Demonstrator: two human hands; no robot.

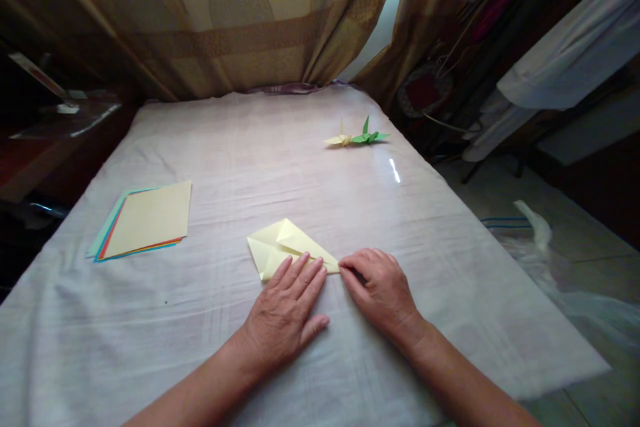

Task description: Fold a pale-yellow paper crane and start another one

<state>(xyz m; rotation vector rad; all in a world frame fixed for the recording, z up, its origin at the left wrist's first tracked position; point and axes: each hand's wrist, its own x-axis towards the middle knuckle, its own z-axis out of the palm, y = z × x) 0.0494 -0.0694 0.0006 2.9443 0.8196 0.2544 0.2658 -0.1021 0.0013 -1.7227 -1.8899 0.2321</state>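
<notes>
A pale yellow sheet of paper (280, 243), partly folded into a pointed shape, lies on the white cloth-covered table (240, 147) in front of me. My left hand (285, 310) rests flat with its fingertips pressing the paper's near edge. My right hand (377, 287) has its fingers curled down, pinching or pressing the paper's right tip against the cloth.
A stack of coloured paper sheets (145, 220) with a yellow one on top lies at the left. A yellow folded crane (340, 140) and a green one (369, 136) stand at the far right. Curtains hang behind the table; its right edge drops to the floor.
</notes>
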